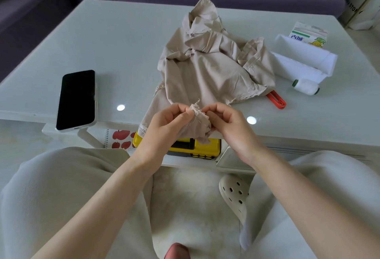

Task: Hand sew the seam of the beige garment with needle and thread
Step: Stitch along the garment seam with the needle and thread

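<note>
The beige garment (207,67) lies crumpled on the pale glass table (115,45), with one corner drawn over the front edge toward me. My left hand (168,121) pinches the frayed seam edge (195,109) of that corner. My right hand (228,123) pinches the same bunched fabric from the right, fingers curled, close against the left. Needle and thread are too small to make out between the fingers. A white thread spool (306,86) lies on its side at the right of the table.
A black phone (77,99) lies at the table's front left. Red-handled scissors (276,99) poke out from under the garment. A white box (304,61) and a carton (308,35) stand at the right. A yellow case (197,147) and an apple-printed notebook (120,138) sit on the shelf below.
</note>
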The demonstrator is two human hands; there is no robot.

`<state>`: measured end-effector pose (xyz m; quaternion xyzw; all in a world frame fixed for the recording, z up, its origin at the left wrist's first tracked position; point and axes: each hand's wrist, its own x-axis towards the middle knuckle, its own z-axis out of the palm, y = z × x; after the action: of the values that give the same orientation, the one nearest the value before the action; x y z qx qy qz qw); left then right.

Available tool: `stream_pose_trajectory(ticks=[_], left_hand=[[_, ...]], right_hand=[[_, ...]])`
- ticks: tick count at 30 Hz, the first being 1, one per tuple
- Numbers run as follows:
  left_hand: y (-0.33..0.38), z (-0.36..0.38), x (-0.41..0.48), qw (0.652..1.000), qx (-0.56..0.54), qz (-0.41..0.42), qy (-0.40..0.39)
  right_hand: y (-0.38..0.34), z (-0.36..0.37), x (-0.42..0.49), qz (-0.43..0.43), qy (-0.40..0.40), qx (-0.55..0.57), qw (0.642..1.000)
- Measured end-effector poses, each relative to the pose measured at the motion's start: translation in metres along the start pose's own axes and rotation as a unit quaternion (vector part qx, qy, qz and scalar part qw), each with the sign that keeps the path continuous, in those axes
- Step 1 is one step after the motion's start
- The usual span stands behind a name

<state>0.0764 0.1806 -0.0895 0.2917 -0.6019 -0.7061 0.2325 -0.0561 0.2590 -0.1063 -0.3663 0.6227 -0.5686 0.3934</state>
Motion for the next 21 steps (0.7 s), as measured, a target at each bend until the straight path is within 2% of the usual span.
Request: stream_pose_trajectory(ticks=[6, 15, 21], left_hand=[[-0.004, 0.0002, 0.0012, 0.999, 0.045, -0.005, 0.006], [-0.0066, -0.0001, 0.0032, 0.999, 0.036, -0.014, 0.026], [-0.007, 0.0028, 0.0018, 0.998, 0.058, -0.021, 0.019]], right_hand=[[-0.0036, 0.0029, -0.0022, 0.0, -0.035, -0.016, 0.999], [-0.004, 0.0014, -0.0024, 0.028, 0.013, 0.007, 0.999], [-0.0068, 0.0028, -0.0038, 0.032, -0.009, -0.018, 0.999]])
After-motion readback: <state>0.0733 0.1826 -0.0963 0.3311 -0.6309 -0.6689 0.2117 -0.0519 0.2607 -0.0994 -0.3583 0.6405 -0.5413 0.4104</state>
